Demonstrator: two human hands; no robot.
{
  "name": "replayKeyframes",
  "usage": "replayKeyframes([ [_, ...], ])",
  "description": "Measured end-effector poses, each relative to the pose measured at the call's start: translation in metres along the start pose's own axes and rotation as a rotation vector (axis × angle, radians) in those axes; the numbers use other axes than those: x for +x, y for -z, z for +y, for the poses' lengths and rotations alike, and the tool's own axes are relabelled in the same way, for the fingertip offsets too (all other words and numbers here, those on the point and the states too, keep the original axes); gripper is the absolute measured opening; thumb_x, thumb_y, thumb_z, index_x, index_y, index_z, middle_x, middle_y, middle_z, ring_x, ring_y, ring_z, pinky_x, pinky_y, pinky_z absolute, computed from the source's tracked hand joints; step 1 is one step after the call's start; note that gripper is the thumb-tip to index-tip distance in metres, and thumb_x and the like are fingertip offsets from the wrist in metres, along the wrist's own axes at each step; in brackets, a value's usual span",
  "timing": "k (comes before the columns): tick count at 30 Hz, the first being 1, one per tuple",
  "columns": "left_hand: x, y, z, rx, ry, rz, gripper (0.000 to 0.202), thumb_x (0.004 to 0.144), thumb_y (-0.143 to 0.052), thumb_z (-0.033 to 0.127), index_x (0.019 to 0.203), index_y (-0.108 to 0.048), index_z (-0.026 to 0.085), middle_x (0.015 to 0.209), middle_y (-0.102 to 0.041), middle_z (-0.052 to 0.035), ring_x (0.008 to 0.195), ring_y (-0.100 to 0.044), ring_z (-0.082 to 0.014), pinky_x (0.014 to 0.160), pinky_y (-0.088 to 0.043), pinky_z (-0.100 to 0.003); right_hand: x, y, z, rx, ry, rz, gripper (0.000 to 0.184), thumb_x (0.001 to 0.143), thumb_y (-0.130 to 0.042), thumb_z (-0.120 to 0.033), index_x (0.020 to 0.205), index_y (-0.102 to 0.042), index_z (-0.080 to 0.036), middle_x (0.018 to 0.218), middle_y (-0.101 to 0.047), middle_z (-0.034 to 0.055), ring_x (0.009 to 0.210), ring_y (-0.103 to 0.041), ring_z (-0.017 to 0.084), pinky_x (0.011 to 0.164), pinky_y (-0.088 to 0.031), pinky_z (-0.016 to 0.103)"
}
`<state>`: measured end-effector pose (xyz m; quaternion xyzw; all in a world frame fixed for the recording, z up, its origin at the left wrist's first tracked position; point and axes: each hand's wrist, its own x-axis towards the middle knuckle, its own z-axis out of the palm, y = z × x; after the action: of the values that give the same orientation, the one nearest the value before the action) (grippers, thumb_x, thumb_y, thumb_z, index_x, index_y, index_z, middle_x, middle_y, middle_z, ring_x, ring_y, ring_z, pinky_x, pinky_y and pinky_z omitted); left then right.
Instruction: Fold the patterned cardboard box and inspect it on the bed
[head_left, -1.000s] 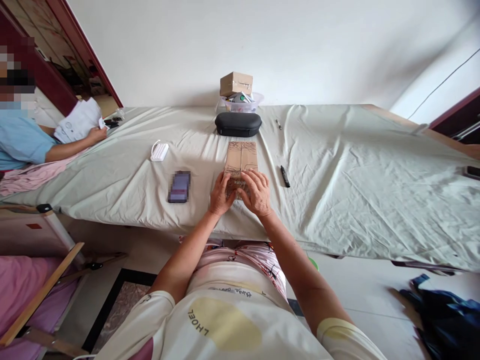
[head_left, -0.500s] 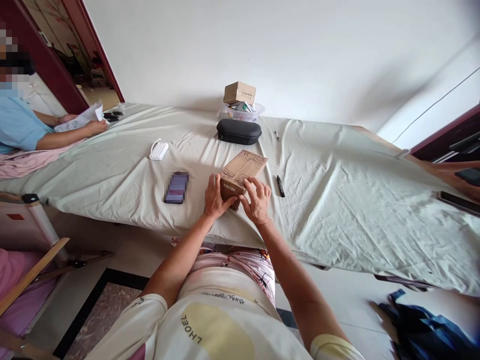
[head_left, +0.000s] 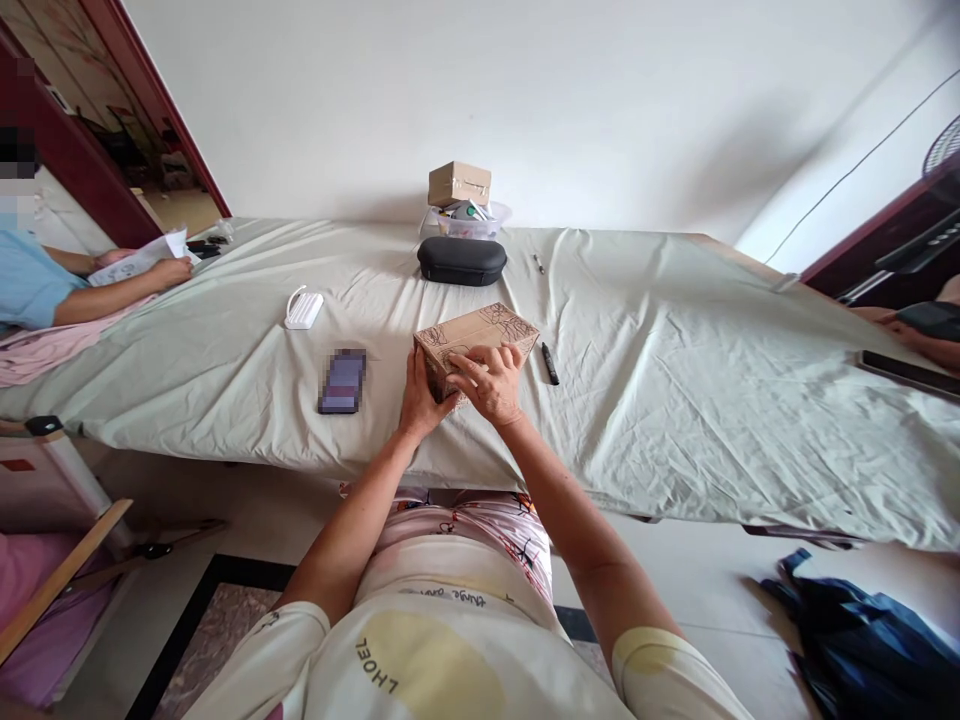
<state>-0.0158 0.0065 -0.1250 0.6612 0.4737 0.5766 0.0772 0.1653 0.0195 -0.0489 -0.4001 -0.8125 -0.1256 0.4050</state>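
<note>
A brown cardboard box [head_left: 474,328] with dark line drawings on it is before me at the table's near side. My left hand [head_left: 422,398] grips its left end, fingers along the side and thumb at the near face. My right hand [head_left: 491,383] rests on the near top edge with fingers stretched out and somewhat apart. Part of the near face is hidden behind my hands. Just right of the box lies a black marker [head_left: 550,364]. To the left is a phone [head_left: 343,381] with a blurred screen.
A black zip case [head_left: 462,261] sits behind the box, before a clear plastic bin [head_left: 469,222] topped by a small carton [head_left: 460,184]. A white power bank [head_left: 304,309] and a small pen [head_left: 538,264] lie on the cloth [head_left: 697,370]. At left, a person's hands [head_left: 172,270] hold paper.
The box has turned, its long side now lying more crosswise. My right hand has moved left over its near top edge. The camera view has shifted slightly.
</note>
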Motion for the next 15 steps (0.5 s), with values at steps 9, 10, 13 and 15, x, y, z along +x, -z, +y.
replayKeyframes([
  [9,0.001,0.002,-0.002,-0.131,0.028,-0.038,0.121,0.076,-0.086,0.043,0.171,-0.015,0.023,0.177,-0.023,-0.0195,0.166,-0.024,-0.0361,0.136,-0.027,-0.055,-0.023,0.001,0.077,0.119,-0.176,0.303,0.049,0.108,-0.043,-0.055,0.140,-0.067,-0.026,0.145,-0.061,0.0146,0.135,-0.059,0.032,0.116,-0.048,0.057],
  [10,0.001,0.002,-0.002,-0.134,0.041,-0.038,0.120,0.076,-0.087,0.042,0.170,-0.015,0.024,0.177,-0.022,-0.0187,0.167,-0.024,-0.0354,0.136,-0.027,-0.054,-0.027,0.000,0.078,0.131,-0.175,0.304,0.050,0.108,-0.044,-0.053,0.146,-0.062,-0.026,0.148,-0.059,0.0155,0.139,-0.057,0.032,0.118,-0.047,0.058],
  [13,0.002,0.002,-0.002,-0.132,0.065,-0.041,0.115,0.077,-0.086,0.043,0.170,-0.020,0.025,0.177,-0.024,-0.0168,0.166,-0.025,-0.0334,0.134,-0.032,-0.053,-0.033,-0.004,0.074,0.147,-0.205,0.327,0.057,0.105,-0.049,-0.051,0.156,-0.050,-0.024,0.154,-0.055,0.0184,0.147,-0.053,0.033,0.123,-0.044,0.061],
  [15,0.003,0.003,-0.002,-0.134,0.066,-0.049,0.113,0.079,-0.085,0.044,0.170,-0.020,0.025,0.176,-0.026,-0.0166,0.166,-0.027,-0.0321,0.132,-0.036,-0.053,-0.036,-0.006,0.072,0.160,-0.230,0.324,0.061,0.104,-0.050,-0.051,0.158,-0.046,-0.023,0.156,-0.054,0.0198,0.149,-0.051,0.033,0.124,-0.042,0.063],
])
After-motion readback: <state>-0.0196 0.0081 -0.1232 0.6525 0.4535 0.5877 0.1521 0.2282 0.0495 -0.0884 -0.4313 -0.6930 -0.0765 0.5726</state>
